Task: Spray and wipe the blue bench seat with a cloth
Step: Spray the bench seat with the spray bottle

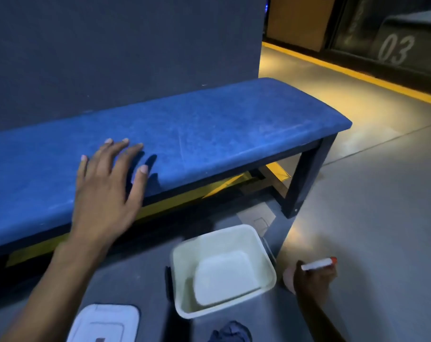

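Note:
The blue bench seat runs from the left edge to the right of middle, on a dark frame against a dark wall. My left hand lies over the seat's front edge with its fingers straight and spread, holding nothing. Low on the right, above the floor, my right hand grips a spray bottle; its white nozzle with an orange tip sticks out to the right and the hand hides most of the body. A crumpled dark blue cloth lies on the floor at the bottom edge.
A white plastic tub stands on the grey floor in front of the bench, its white lid to the lower left. Yellow tape runs under the bench and along the floor at the far right.

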The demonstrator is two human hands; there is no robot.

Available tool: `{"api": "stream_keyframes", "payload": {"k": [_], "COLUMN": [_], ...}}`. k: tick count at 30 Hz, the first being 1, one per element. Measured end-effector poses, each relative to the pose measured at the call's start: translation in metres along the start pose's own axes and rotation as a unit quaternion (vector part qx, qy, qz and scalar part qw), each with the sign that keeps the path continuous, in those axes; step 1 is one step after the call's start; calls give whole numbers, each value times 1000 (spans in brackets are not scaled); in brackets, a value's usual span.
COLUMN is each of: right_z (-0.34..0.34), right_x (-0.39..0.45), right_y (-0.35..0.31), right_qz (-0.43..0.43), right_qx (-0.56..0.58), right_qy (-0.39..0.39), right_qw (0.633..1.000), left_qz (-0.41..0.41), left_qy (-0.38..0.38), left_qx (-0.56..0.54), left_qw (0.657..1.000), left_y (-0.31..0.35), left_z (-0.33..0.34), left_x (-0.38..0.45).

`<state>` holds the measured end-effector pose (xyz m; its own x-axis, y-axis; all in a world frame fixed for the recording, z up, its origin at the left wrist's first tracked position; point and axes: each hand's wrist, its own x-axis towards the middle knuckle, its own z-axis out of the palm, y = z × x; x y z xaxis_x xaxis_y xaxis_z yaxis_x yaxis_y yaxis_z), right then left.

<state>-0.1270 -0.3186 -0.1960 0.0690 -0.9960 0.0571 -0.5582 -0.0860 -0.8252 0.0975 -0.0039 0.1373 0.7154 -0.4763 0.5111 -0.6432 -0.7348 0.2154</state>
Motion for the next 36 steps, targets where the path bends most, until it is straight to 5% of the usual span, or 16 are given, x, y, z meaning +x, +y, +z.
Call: {"api": "stream_keyframes", "payload": {"k": [4,10,17,21,28,31,36], "right_z": [-25,-43,-126,-166,-128,-99,-78], "right_x": [0,1,-1,-13,-57,-78,-87], "right_y": [-20,-71,-207,-315,-449,-469,-473], "right_qz": [-57,-143,-298,-216,-107,-92,-99], "right_qx": [-6,-17,105,245,197,169,99], "right_qy": [-73,-186,-186,-287,-534,-563,-520], "right_qw": [996,972,930,901,815,804,843], "left_qz": [-61,-58,-59,-65,-27,-73,-111], "left_qy": [-102,-93,-97,-126,-187,-163,-165], "left_qx": [100,98,99,91,54,70,78], "left_qw": [988,989,989,986,980,981,977], "left_y": [-23,-27,-27,-27,-58,-93,-127], "left_z": [16,23,22,19,-6,-21,-31], "left_x": [19,18,20,22,24,11,5]}}
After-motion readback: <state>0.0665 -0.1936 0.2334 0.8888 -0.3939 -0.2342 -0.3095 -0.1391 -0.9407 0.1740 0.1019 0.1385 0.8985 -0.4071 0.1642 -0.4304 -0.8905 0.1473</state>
